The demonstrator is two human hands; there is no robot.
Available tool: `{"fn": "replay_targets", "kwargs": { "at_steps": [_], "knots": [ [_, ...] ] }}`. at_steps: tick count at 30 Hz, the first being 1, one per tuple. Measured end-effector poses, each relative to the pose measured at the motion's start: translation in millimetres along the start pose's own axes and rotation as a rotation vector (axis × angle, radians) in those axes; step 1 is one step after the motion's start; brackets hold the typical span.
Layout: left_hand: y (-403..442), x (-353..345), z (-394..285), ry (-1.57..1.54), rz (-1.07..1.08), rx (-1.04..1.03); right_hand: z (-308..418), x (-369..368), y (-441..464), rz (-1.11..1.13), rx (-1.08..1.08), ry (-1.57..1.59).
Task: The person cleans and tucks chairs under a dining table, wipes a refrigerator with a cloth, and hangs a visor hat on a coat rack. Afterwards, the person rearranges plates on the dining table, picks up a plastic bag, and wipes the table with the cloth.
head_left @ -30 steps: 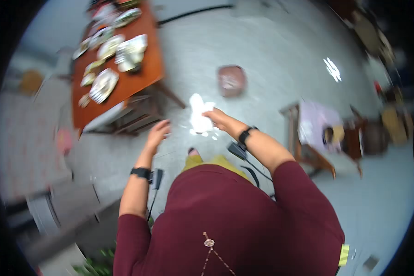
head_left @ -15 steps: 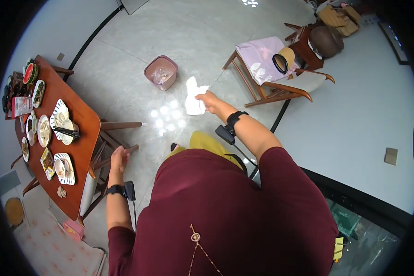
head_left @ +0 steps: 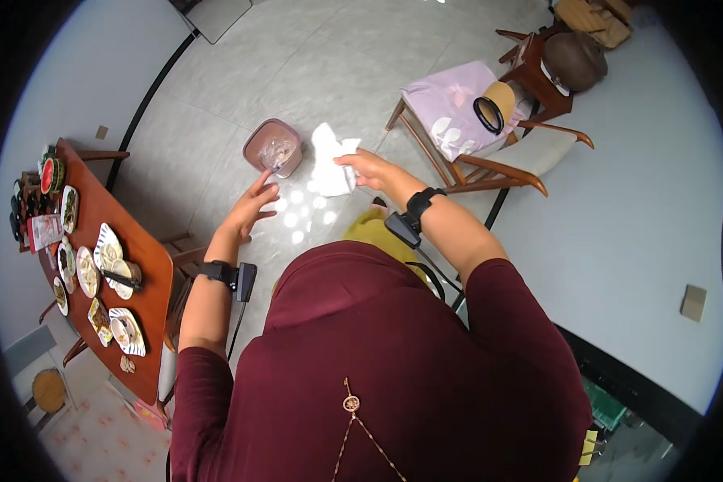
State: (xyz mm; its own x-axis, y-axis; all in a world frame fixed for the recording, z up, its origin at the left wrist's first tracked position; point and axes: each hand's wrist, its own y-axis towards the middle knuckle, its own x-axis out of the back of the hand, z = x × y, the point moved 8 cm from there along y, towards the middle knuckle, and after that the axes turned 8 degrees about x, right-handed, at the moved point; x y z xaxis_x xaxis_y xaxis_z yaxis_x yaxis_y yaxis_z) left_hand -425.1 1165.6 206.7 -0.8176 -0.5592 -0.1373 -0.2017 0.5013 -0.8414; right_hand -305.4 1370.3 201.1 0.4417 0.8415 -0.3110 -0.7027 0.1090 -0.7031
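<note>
My right hand pinches a crumpled white tissue in front of my body, above the floor. Its upper part sticks up past my fingers. My left hand is raised with its fingers spread and nothing in it. Just beyond the left fingertips stands a pinkish waste bin on the floor, with a clear plastic liner or bag inside. The tissue is to the right of the bin and apart from it in view.
At left a wooden table bears several dishes, a bowl with dark chopsticks and a cut watermelon. A chair with a lilac cloth and a visor hat stands at right, near a brown pot.
My left hand has moved up and right, away from the table towards the bin. The right hand still holds the tissue. The view has shifted as my body moved forward.
</note>
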Motion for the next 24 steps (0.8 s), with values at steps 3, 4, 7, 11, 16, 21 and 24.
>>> {"fn": "replay_targets", "kwargs": {
  "at_steps": [3,4,7,11,16,21,24],
  "knots": [
    [38,-72,-91,0.035,0.066,-0.064,58,28,10,0.098,0.011,-0.082],
    [53,-95,-118,0.034,0.090,-0.101,74,38,16,0.177,0.029,-0.085],
    [104,-151,-182,0.074,0.140,-0.159,103,84,46,0.307,0.081,-0.137],
    [163,-157,-229,0.034,0.027,-0.227,143,120,65,0.410,-0.041,0.115],
    [232,-154,-228,0.090,0.009,-0.116,156,159,74,0.476,-0.047,0.121],
    [292,-152,-250,0.067,0.048,-0.069,156,264,100,0.247,-0.003,0.078],
    [317,-109,-247,-0.012,0.064,-0.014,155,315,103,0.028,-0.007,0.043]
  ]
}}
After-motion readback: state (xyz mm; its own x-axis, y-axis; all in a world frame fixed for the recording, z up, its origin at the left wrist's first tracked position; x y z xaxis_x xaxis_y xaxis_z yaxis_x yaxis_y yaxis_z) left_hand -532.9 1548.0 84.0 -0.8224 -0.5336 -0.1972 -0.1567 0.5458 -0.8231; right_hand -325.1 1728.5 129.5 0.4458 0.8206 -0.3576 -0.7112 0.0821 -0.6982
